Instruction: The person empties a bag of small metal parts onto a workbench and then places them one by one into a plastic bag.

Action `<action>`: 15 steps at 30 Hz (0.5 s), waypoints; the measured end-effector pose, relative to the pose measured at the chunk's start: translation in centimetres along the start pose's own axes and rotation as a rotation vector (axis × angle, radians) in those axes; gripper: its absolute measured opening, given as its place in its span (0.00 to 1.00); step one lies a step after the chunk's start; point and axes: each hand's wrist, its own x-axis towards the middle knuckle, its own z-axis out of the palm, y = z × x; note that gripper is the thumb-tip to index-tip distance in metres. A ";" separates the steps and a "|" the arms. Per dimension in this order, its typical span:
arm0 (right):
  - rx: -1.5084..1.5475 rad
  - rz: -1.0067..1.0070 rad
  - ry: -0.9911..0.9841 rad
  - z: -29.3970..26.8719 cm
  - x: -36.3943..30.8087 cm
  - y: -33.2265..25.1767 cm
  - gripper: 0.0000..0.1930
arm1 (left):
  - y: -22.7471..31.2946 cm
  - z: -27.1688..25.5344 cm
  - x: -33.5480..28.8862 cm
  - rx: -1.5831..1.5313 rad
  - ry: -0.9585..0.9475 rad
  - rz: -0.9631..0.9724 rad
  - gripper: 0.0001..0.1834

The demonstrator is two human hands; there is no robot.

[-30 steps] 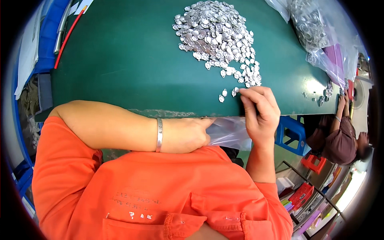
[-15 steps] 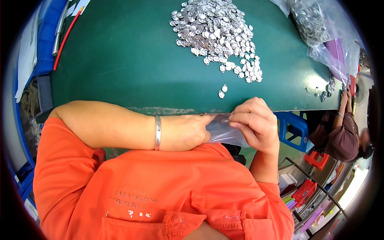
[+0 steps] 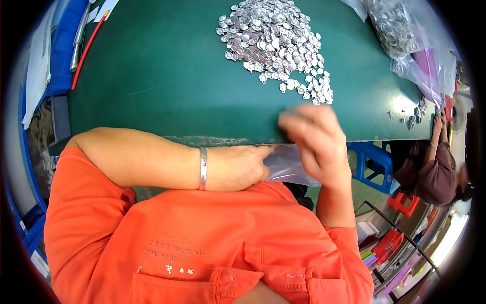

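At the flat green table's [image 3: 126, 66] near edge, our left hand [image 3: 242, 166] should steady the clear plastic bag [image 3: 289, 164] it grips; whether our blurred right hand [image 3: 320, 141] holds anything, we cannot tell.

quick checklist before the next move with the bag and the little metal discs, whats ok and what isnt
1. Left hand at the clear plastic bag: ok, touching its left end.
2. Bag's mouth open: cannot tell, the hands cover too much.
3. Right hand holding a disc: cannot tell, its fingers are blurred.
4. Pile of silver looped metal discs within reach: ok, it seems; the nearest lie just beyond the right hand.
5. Slender red stick away from the pile: ok, at the left of the green table.
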 end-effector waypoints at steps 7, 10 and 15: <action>-0.044 0.004 -0.072 0.4 1.1 0.6 0.17 | -0.2 -0.3 0.0 0.035 0.032 0.048 0.08; -0.066 0.168 0.272 -0.3 -0.3 0.7 0.13 | -0.3 -0.1 0.0 0.042 -0.003 0.022 0.09; -0.031 0.248 0.276 -0.1 -1.4 0.7 0.07 | -0.3 -0.2 -0.1 0.041 -0.024 0.021 0.09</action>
